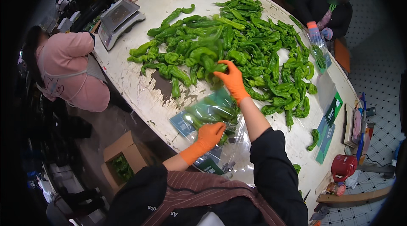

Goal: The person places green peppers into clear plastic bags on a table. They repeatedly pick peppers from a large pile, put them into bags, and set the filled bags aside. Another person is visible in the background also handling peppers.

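A large pile of long, wrinkled green peppers (250, 50) covers the middle of the white table. My right hand (232, 82), in an orange glove, is closed on a green pepper (208, 61) at the pile's near edge; motion blurs the peppers beside it. Nearer to me lies a clear plastic bag (232, 143) with blue and green printing and several peppers inside. My left hand (208, 137), also orange-gloved, pinches the bag at its near side. Part of the bag is hidden under my left hand and right forearm.
Two scales (121, 16) stand at the far left edge. More flat printed bags (325, 139) lie at the right, by a loose pepper (313, 139). A person in pink (70, 71) stands left; another person (326, 9) handles a bag far right. A cardboard box (123, 152) holds peppers below.
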A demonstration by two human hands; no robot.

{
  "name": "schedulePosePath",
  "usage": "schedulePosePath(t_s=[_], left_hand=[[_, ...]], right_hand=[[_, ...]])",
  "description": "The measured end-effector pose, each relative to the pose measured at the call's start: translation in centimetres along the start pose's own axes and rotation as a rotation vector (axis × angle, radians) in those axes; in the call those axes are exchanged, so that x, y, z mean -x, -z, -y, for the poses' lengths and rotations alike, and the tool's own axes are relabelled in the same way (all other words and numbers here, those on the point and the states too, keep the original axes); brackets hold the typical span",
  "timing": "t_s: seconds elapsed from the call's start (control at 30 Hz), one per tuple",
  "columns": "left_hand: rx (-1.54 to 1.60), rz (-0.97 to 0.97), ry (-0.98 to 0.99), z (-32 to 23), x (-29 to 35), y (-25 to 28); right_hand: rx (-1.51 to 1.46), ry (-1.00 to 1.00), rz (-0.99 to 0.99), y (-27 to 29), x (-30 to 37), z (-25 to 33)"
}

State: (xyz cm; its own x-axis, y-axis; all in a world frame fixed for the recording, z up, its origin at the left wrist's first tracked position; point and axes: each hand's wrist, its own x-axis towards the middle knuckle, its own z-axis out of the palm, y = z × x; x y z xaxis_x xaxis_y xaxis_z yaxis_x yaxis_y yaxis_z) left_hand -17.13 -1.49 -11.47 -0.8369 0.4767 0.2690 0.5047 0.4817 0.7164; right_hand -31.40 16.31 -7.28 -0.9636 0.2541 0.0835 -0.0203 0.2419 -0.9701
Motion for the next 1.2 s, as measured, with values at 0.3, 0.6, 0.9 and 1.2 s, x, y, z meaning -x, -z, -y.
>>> schedulePosePath(t_s=[0.3,0.6,0.9,1.2], left_hand=[[0.027,0.007,0.002,0.8,-0.2,-0.9],[0.008,0.026,-0.015,0.6,-0.2,-0.8],[0.030,0.030,0.017,0.4,0.2,-0.8],[0.031,0.040,0.026,0.3,0.1,-0.5]], right_hand=[[-1.021,-0.294,-0.410,12.5,3.1,2.8],[-0.256,-0.314,-0.150,12.2,3.2,-0.3],[0.727,0.076,-0.050,11.8,13.3,-3.5],[0.650,0.049,-0.093,12.5,15.0,-2.7]])
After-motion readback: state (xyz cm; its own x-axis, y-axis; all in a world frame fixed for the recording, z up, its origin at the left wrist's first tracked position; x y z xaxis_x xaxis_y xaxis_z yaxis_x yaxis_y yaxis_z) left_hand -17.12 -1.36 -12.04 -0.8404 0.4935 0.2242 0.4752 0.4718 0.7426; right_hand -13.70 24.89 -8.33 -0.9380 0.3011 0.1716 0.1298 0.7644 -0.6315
